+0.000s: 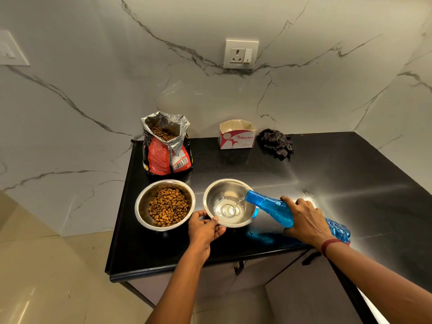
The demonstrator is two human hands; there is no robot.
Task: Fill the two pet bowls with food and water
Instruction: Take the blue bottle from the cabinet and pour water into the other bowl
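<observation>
Two steel bowls stand side by side near the front of a black counter. The left bowl (143,213) holds brown kibble. The right bowl (230,190) has a shallow pool of water at its bottom. My left hand (204,228) pinches the near rim of the right bowl. My right hand (305,220) grips a blue plastic bottle (266,205), tipped on its side with its mouth over the bowl's right rim. A thin stream of water runs from the bottle into the bowl.
An open red and black kibble bag (167,148) stands behind the left bowl. A small open Origami box (237,135) and a crumpled dark checked cloth (277,142) sit at the back. The black counter (350,174) extends right; a marble wall with a socket (240,53) rises behind.
</observation>
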